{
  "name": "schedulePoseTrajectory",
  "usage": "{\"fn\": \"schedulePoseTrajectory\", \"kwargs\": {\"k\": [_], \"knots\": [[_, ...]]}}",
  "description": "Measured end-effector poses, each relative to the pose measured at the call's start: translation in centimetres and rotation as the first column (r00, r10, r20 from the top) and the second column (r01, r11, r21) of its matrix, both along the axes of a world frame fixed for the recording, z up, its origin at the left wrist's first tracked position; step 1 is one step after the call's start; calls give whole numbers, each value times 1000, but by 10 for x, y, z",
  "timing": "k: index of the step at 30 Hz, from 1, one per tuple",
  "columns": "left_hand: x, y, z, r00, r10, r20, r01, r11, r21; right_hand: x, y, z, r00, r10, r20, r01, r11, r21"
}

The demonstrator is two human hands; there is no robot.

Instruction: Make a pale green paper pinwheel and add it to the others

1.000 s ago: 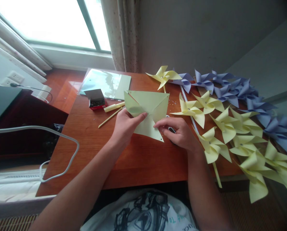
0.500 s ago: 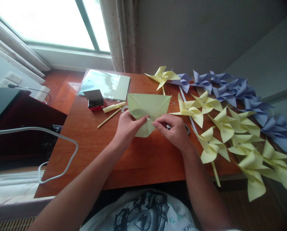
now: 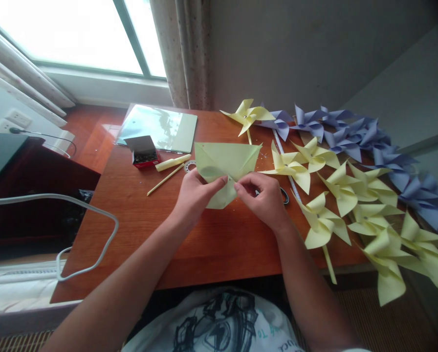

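Note:
Between my hands is a sheet of pale yellow paper (image 3: 228,155), creased along its diagonals and held up over the table. My left hand (image 3: 199,188) grips its left side, the thumb pressing near the centre. With thumb and forefinger pinched at the middle, my right hand (image 3: 259,193) holds a folded-in part of the same sheet. A tiny point shows between the two thumbs; its kind is too small to make out. Behind my right hand a dark-rimmed handle (image 3: 285,196) partly shows. A roll of tape (image 3: 188,166) peeks out beyond my left hand.
Finished yellow pinwheels (image 3: 321,220) and purple pinwheels (image 3: 351,134) crowd the right side of the wooden table (image 3: 131,234). To the left are a small open red box (image 3: 145,159), rolled yellow paper sticks (image 3: 172,163) and a glossy folder (image 3: 160,128). A white cable (image 3: 111,215) loops at the left edge.
The folded-in paper at the centre lies flatter against the sheet, and my right fingertips have shifted slightly upward. My left hand keeps its hold.

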State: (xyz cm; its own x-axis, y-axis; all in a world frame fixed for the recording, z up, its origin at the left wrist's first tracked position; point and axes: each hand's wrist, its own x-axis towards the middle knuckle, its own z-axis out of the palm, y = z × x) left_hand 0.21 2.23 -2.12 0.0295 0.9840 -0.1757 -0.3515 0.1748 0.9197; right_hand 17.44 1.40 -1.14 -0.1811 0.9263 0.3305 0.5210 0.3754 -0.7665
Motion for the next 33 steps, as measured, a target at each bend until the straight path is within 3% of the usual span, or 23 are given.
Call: {"fn": "schedulePoseTrajectory", "kwargs": {"k": [14,20,24,27,30,33], "knots": [[0,1,2,998,-65,9,65,997,-28,1,1,-4,998,-46,36,46,999,14],[0,2,0,999,-2,-37,1,1000,-28,1,1,-2,1000,-1,-1,1,1000,-16],[-1,2,0,999,23,-47,-24,999,-30,3,-1,2,994,14,-110,-18,999,-41],[-1,2,0,998,20,-54,-22,999,-49,5,1,0,957,-133,-259,126,991,-46],[-2,2,0,999,2,-49,-5,997,-73,8,6,-6,864,-326,-383,340,940,-32],[-2,2,0,999,-8,-42,5,996,-91,12,11,-13,797,-388,-462,418,908,-41]]}}
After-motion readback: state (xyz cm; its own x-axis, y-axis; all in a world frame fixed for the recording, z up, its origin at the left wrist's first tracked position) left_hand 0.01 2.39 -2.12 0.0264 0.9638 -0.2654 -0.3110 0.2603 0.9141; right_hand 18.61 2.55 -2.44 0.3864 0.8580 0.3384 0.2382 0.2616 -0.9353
